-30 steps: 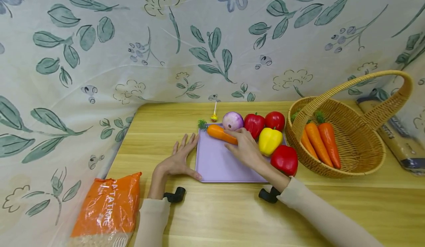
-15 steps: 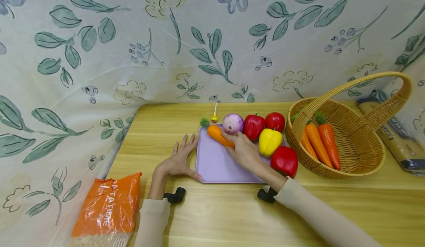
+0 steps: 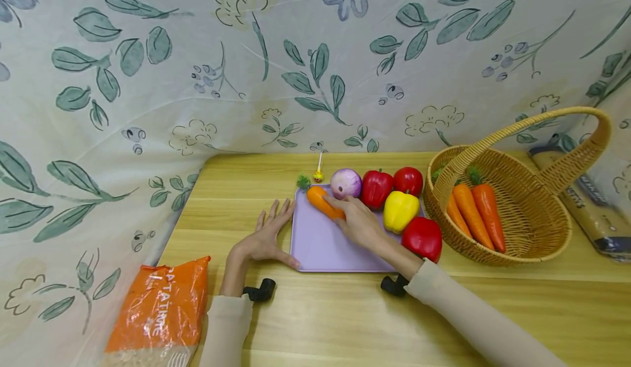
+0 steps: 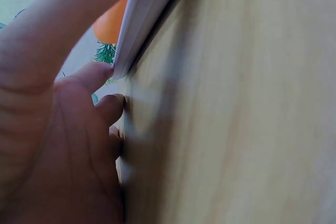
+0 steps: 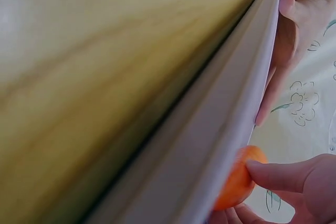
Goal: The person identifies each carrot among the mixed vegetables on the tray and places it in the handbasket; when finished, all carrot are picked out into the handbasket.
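Observation:
My right hand (image 3: pixel 362 222) grips an orange carrot (image 3: pixel 322 201) by its thinner end, over the upper left of a lilac tray (image 3: pixel 320 246). The carrot's green top (image 3: pixel 303 182) lies across the tray's back left corner. In the right wrist view, thumb and fingers pinch the carrot (image 5: pixel 239 179) from both sides. With fingers spread, my left hand (image 3: pixel 266 238) rests on the table, its thumb and index fingertip at the tray's left edge. On the tray's right and back sit a purple onion (image 3: pixel 346 183), a red pepper (image 3: pixel 377 188), a yellow pepper (image 3: pixel 401 211) and another red pepper (image 3: pixel 422 239).
A round red vegetable (image 3: pixel 408 181) sits at the tray's back right. A wicker basket (image 3: pixel 537 241) holding several carrots (image 3: pixel 488 216) stands to the right, beside a brown package (image 3: pixel 591 208). A lollipop (image 3: pixel 318 175) lies behind the tray, an orange bag (image 3: pixel 160 307) at front left.
My right hand has shifted slightly left, turning the carrot more diagonal, its thin end nearer me. The left hand has stayed in place.

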A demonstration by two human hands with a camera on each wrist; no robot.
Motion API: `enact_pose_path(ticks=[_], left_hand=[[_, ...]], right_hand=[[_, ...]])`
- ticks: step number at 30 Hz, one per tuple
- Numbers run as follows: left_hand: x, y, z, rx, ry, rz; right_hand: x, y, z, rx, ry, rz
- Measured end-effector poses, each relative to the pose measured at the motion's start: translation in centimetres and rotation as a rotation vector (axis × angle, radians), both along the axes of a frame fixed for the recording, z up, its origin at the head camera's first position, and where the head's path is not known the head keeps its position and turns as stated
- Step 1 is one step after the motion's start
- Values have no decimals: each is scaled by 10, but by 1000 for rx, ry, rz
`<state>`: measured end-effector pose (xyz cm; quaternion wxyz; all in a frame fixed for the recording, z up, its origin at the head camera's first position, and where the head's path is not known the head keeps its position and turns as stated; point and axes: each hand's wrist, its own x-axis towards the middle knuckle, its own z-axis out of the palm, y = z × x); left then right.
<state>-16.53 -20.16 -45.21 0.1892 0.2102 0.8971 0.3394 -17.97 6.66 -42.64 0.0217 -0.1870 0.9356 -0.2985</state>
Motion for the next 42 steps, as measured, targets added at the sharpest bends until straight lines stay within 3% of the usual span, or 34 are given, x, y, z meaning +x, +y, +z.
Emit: enact_pose_path(ticks=[12,22,33,42], left_hand=[[-1,-1,2,0,-5,4],[0,-4,3,0,8,11],[1,-6,3,9,20,16],[1,-2,0,25,13,2]], right_hand=[[5,15,8,-41,-105,77],[15,36,22,-228,-243,116],[45,77,51,-241,-249,150],[79,133,69,-235,-213,185]])
